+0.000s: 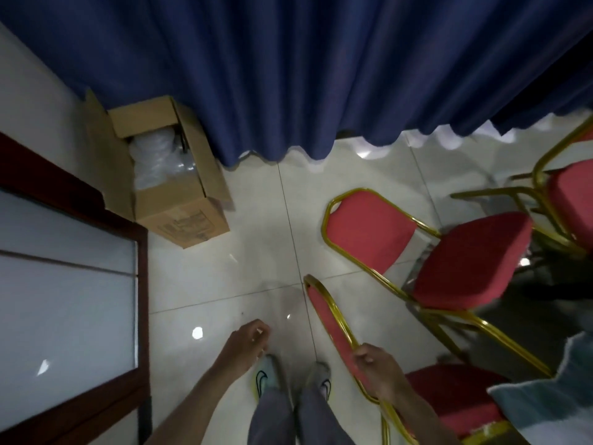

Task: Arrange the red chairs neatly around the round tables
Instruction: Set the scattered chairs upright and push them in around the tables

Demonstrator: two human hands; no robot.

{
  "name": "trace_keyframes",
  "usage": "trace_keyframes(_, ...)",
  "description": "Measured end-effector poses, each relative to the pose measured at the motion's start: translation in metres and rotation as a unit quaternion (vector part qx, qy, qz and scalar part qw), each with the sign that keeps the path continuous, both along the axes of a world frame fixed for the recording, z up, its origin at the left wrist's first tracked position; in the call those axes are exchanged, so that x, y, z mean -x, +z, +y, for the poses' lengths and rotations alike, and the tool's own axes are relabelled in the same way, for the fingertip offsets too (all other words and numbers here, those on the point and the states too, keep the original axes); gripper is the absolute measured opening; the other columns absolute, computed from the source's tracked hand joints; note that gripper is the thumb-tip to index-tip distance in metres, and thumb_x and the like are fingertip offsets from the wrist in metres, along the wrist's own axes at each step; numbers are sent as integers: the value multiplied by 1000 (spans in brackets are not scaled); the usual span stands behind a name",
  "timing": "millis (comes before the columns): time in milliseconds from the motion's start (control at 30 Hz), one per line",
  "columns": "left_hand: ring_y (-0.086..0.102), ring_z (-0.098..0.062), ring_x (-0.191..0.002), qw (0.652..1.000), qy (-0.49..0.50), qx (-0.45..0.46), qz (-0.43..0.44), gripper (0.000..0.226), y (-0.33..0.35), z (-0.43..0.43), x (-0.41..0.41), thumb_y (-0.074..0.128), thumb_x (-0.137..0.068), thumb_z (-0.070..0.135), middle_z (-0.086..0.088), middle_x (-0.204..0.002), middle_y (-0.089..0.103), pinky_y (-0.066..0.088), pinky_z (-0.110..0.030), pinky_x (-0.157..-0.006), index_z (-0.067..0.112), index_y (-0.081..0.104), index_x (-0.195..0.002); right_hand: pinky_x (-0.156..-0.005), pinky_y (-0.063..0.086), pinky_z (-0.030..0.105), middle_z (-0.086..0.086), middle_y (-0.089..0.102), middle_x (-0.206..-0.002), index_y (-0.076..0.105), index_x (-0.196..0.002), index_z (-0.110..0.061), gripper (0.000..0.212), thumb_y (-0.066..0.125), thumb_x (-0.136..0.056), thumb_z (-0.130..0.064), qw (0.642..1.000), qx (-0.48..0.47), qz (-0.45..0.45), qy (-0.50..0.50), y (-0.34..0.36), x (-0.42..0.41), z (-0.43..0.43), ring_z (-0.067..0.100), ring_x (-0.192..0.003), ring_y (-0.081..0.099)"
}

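Pale glossy floor tiles (256, 245) are running under a dark blue curtain (288, 75), which is hanging across the top of the view and stopping just short of the floor. At the left, against the curtain's hem, a cardboard box (183, 216) is standing with its top flaps folded open. Inside it, a bundle of clear, whitish plastic wrapping (157, 162) is filling the opening, and what the wrapping is covering cannot be made out. A printed label (189, 224) is showing on the box's near face, too blurred to read. Beside the box, a dark wood-framed panel (64, 284) with pale panes is occupying the left edge. The red chairs are standing together at the right. The nearest chair (449, 396) is standing just right of the person's shoes (266, 374), a second chair (471, 261) is sitting close behind it, and a third chair (574, 200) is partly showing at the right edge. The right hand (377, 364) is gripping the nearest chair by the top of its backrest, fingers curled round the gold rail. The left hand (247, 343) is hanging free over the floor, fingers loosely curled and holding nothing.
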State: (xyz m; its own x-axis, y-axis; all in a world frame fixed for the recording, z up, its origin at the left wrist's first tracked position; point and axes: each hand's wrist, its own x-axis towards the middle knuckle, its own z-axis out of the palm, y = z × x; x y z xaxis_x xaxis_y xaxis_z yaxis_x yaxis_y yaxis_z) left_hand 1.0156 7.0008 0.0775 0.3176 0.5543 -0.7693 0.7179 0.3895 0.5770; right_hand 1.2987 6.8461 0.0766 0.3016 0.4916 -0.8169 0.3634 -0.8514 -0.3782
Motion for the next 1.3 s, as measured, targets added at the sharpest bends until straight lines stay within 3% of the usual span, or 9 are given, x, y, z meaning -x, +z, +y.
trace_keyframes(167,70,-9,-67,999,-29,14,18,13,-71,-4,-23,57,-101,25,1,-78,76,54,-24,-66,22,69,-97,-88,57,37,4,72,-112,67,-119,-20,21,57,-100,-24,998,12,-9,53,-80,-20,7,18,-98,68)
trace_keyframes(367,70,-8,-70,993,-108,9,47,15,-126,-19,-20,55,-103,31,5,-80,75,56,-29,-69,25,67,-97,-110,44,41,2,45,-155,24,-163,-24,65,53,-106,-36,995,-49,-49,73,-133,-12,35,27,-139,49)
trace_keyframes(600,72,-13,-82,978,-183,26,101,15,-157,-33,3,51,-102,37,6,-87,76,57,-34,-81,36,58,-88,-96,53,37,8,66,-129,42,-146,-17,50,52,-104,-44,979,1,-133,153,-195,-4,84,27,-115,67)
trace_keyframes(800,73,-18,-87,982,-139,58,115,13,-160,-28,2,53,-93,35,1,-89,77,58,-36,-83,29,64,-88,-87,59,34,7,69,-117,44,-138,-10,44,43,-107,-42,922,5,-222,316,-205,-7,93,23,-101,72)
trace_keyframes(933,71,-21,-94,992,-92,37,82,30,-140,-13,-17,51,-93,42,-1,-100,75,56,-37,-88,21,68,-106,-84,58,31,2,70,-108,48,-125,-16,35,40,-108,-45,922,-14,-205,328,-184,-12,77,20,-94,72)
trace_keyframes(1033,68,-15,-103,984,-145,85,60,36,-123,-7,-32,54,-85,51,4,-109,73,55,-37,-94,28,65,-110,-80,54,28,-1,70,-104,51,-123,-18,32,41,-107,-44,921,-27,-207,329,-160,-15,65,18,-92,71)
trace_keyframes(1133,65,-17,-112,965,-226,110,74,63,-102,-5,-46,48,-67,63,1,-120,71,52,-41,-100,29,64,-118,-82,55,29,-2,68,-103,51,-124,-20,32,40,-106,-43,919,-28,-211,331,-124,-17,57,18,-91,70)
trace_keyframes(1200,62,-22,-117,956,-263,87,95,61,-83,-3,-58,47,-77,57,-1,-130,66,52,-41,-100,26,58,-128,-82,54,29,-2,66,-101,51,-123,-21,31,43,-104,-44,931,-23,-195,308,-98,-20,54,17,-89,67)
trace_keyframes(1300,65,-18,-110,970,-225,-13,87,32,-49,-3,-82,51,-100,33,-1,-127,68,54,-31,-92,20,59,-128,-82,55,31,-2,61,-97,51,-121,-23,31,48,-102,-46,949,-25,-182,255,-52,-29,57,17,-86,61)
